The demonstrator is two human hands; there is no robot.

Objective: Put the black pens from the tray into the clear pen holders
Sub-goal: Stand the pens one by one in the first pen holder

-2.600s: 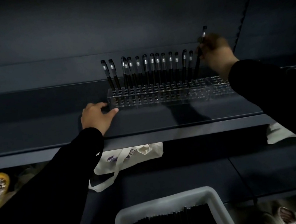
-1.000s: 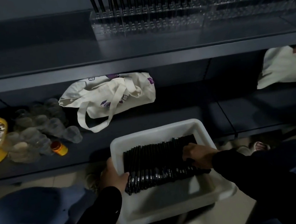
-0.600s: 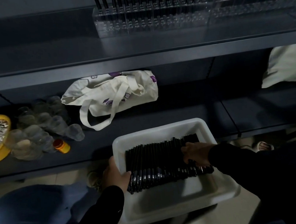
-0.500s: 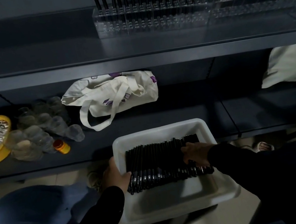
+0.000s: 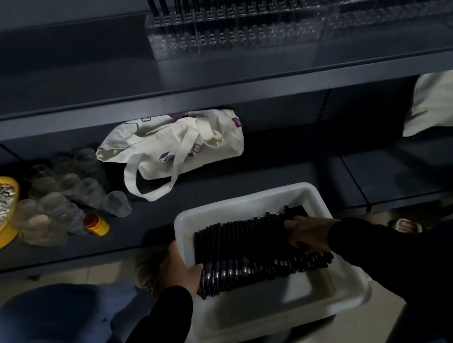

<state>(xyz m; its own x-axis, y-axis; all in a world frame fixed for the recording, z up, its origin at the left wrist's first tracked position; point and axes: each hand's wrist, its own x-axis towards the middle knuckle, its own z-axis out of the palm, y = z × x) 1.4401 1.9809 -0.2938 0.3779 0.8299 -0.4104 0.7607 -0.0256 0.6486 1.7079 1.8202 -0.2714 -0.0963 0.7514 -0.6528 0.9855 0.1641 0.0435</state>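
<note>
Fingers of the left hand curl over the white tray's left rim, gripping it, while the right hand pinches among the black pens lying inside, below the clear pen holders on the upper shelf.

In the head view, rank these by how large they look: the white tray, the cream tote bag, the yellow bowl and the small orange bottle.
1. White tray, though it sits nearest the camera, which inflates it.
2. Cream tote bag.
3. Yellow bowl, partly cut off by the frame edge, so its rank against the bag is unsure.
4. Small orange bottle, clearly smallest.
</note>
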